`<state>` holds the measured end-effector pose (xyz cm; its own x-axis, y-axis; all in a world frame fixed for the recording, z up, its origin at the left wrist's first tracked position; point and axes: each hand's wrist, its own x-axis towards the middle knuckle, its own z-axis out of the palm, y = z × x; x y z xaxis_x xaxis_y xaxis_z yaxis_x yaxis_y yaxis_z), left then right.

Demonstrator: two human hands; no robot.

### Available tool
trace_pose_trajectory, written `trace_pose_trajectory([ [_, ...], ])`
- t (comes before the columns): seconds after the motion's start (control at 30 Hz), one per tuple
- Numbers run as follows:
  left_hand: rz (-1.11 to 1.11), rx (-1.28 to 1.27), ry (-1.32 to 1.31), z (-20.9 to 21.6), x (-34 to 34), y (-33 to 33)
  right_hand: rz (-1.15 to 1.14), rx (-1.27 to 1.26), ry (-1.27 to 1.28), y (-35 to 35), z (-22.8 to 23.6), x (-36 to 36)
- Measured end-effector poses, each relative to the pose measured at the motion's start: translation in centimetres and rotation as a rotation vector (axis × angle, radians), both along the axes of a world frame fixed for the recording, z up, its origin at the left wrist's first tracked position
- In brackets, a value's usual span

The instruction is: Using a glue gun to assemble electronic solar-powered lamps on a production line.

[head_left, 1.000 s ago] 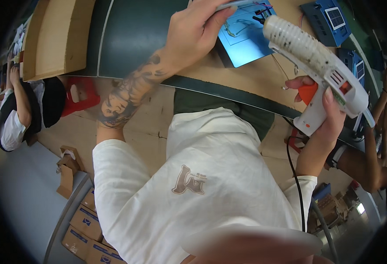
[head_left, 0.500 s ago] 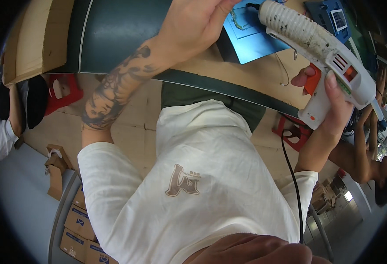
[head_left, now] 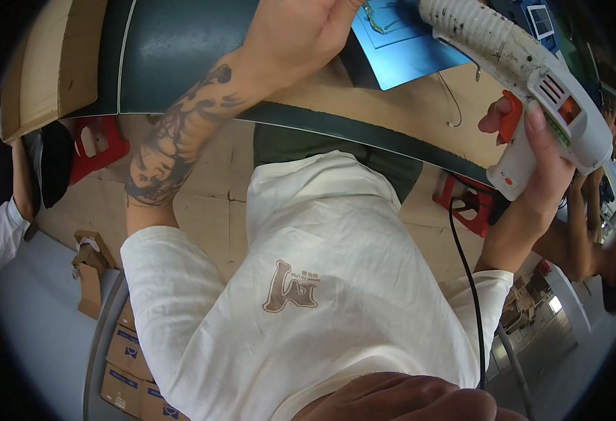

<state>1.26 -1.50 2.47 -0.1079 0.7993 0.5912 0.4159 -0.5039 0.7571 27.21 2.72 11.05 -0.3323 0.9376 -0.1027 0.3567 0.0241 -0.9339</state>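
Observation:
My right hand (head_left: 543, 151) grips the handle of a white hot glue gun (head_left: 490, 45), its ribbed front barrel stained brown. The fingers lie at the orange trigger (head_left: 510, 116), and the nozzle end is cut off by the upper edge. My left hand (head_left: 301, 35) is closed in a pinch at the top, over the near-left side of a shiny blue panel (head_left: 399, 67). What its fingertips hold is out of view. Close to them, a small greenish strip (head_left: 372, 19) lies on the panel. A thin cable with a small plug (head_left: 450, 124) runs off the panel onto the tabletop.
An open cardboard box (head_left: 55, 63) stands on the dark green mat (head_left: 188, 56) at left. More blue panels (head_left: 539, 21) lie far right. Red stools (head_left: 101, 147) are under the table. Co-workers sit at both sides. A black cord (head_left: 465, 274) hangs by my right arm.
My right hand has moved the glue gun right and slightly up, so its nozzle has left the view. The left hand stays pinched near the panel; the whole view has shifted a little.

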Motion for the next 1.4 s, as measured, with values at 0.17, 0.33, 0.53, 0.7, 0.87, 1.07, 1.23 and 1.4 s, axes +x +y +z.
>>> trace_pose_trajectory([
  [0.17, 0.003, -0.011, 0.036, 0.2, -0.1, 0.0, 0.093, 0.053, -0.028, 0.4, 0.5, 0.4],
  [0.33, 0.005, -0.016, 0.036, 0.2, 0.0, 0.0, 0.103, 0.093, -0.210, 0.4, 1.3, 0.2],
  [0.53, 0.007, -0.009, 0.059, 0.2, -0.2, 0.1, 0.041, -0.005, -0.091, 0.8, 2.3, 1.9],
  [0.7, -0.013, -0.011, 0.050, 0.0, -0.2, 0.1, 0.096, -0.112, -0.049, 0.9, 3.1, 2.8],
  [0.87, -0.009, -0.004, 0.044, 0.0, -0.3, 0.1, 0.117, -0.120, -0.145, 1.1, 3.6, 1.7],
  [1.07, -0.021, -0.001, 0.023, 0.0, -0.3, 0.1, 0.074, -0.112, -0.232, 0.9, 4.4, 1.2],
  [1.23, -0.007, 0.011, 0.047, -0.1, -0.3, 0.1, 0.069, -0.096, -0.311, 1.2, 4.9, 1.2],
  [1.4, -0.008, 0.015, 0.046, 0.0, -0.4, 0.1, 0.038, 0.008, -0.362, 1.0, 5.3, 0.6],
])
